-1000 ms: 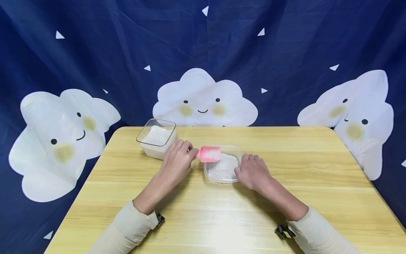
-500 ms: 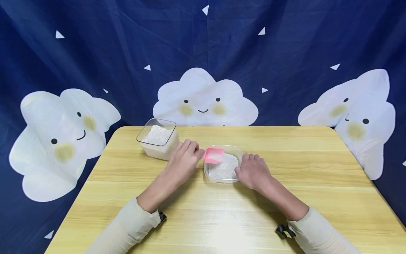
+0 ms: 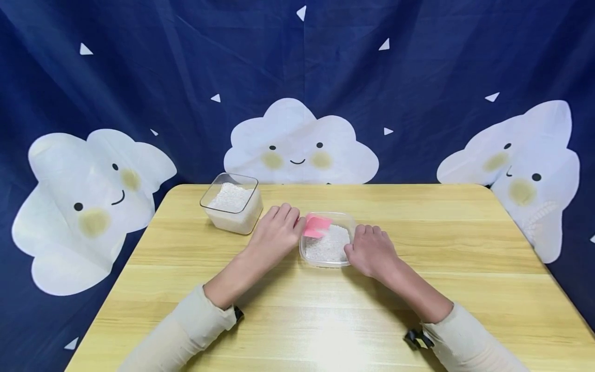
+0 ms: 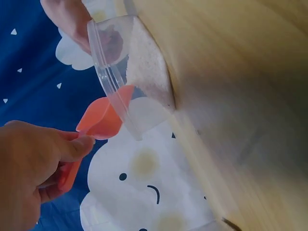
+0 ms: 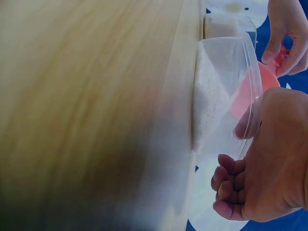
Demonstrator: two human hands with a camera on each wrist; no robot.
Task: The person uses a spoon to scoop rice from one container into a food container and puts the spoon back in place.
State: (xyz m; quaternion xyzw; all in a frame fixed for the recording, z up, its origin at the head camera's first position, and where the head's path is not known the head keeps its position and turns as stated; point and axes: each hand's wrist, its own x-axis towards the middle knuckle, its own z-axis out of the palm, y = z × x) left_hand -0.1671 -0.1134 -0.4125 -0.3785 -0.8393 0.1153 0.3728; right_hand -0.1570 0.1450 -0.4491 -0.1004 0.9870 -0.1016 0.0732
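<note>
My left hand [image 3: 277, 231] pinches the handle of a pink scoop [image 3: 317, 226] between thumb and fingers. In the left wrist view the scoop [image 4: 103, 118] tips down over the rim of a clear plastic food container [image 4: 113, 79], its lip inside. Fine white grains [image 3: 329, 245] lie heaped in that container, which stands on the table. On the container's right side, my right hand [image 3: 372, 250] grips the rim; the right wrist view shows the thumb [image 5: 245, 125] over the wall and the other fingers [image 5: 228, 185] curled outside.
A taller clear square container [image 3: 234, 222] of the same white grains stands at the back left of the wooden table [image 3: 441, 232]. Behind the table's far edge hangs a dark blue curtain [image 3: 409, 77] with printed clouds.
My left hand has moved a little right and tilted the scoop over the container; the white grains in the scoop have mostly slid out. My right hand stays on the rim.
</note>
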